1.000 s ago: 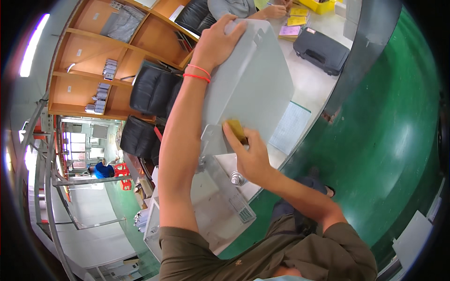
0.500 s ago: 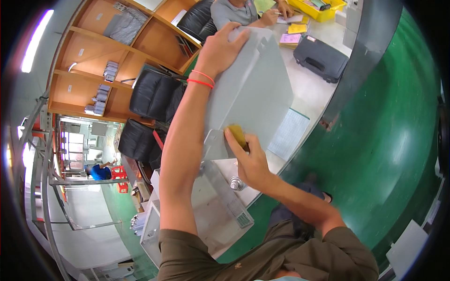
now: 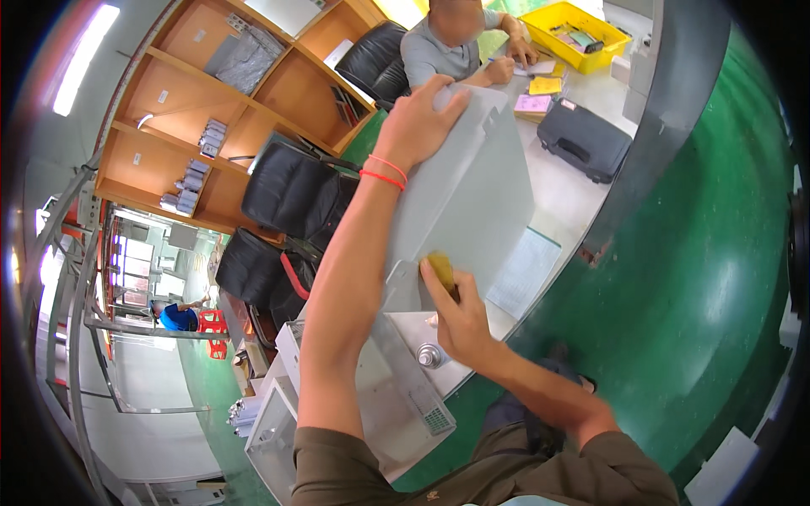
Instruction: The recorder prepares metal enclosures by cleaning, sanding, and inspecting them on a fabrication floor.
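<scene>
A large grey sheet-metal panel (image 3: pixel 472 181) with folded edges is held up at a tilt over the table. My left hand (image 3: pixel 423 122) grips its far end, fingers curled over the edge; a red band circles that wrist. Pinched in my right hand (image 3: pixel 462 320) is a yellow-green sponge-like pad (image 3: pixel 440 270), pressed against the panel's near end by a rounded tab. Below this hand stands a can with a silver top (image 3: pixel 429 356). The panel hides part of the table behind it.
On the white table (image 3: pixel 567 198) lie a sheet of paper (image 3: pixel 525 270), a black case (image 3: pixel 582 139) and a yellow bin (image 3: pixel 582 38). A person (image 3: pixel 447 46) sits writing at the far end. Black chairs (image 3: pixel 291 187) stand left; a grey metal casing (image 3: pixel 380 396) is nearby.
The whole view has shifted, so things sit slightly lower in it. My left hand still holds the panel, and my right hand keeps the pad against nearly the same spot.
</scene>
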The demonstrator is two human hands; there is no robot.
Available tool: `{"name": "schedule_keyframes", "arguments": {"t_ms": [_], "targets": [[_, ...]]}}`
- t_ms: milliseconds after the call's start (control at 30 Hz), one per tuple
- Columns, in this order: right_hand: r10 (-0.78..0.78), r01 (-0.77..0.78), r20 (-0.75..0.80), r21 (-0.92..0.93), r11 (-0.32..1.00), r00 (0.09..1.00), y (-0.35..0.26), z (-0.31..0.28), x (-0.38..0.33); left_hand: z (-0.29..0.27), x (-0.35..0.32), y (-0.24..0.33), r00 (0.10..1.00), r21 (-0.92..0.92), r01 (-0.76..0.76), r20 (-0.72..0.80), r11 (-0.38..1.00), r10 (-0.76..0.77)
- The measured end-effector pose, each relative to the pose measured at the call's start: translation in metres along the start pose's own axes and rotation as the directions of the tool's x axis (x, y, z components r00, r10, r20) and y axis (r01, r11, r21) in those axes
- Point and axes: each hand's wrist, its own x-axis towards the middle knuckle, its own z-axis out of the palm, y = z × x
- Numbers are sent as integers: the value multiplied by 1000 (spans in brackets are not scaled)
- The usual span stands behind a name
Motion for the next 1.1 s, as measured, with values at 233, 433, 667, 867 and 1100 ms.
{"name": "schedule_keyframes", "arguments": {"t_ms": [233,433,667,867,1100], "targets": [[-38,38,-33,-19,999,999,0,-1,13,-4,-2,5,998,-11,57,35,998,-56],[-26,25,-17,-75,997,1000,-4,-4,19,-5,0,7,997,-2,77,30,997,-77],[-43,38,-39,-130,991,998,-5,1,8,-5,-2,13,992,-15,106,71,994,-104],[-7,2,-34,-137,991,999,-7,4,5,-5,-3,17,992,-2,112,65,994,-111],[-36,32,-28,-140,990,999,-3,5,2,-7,-1,15,995,-9,94,41,996,-94]]}}
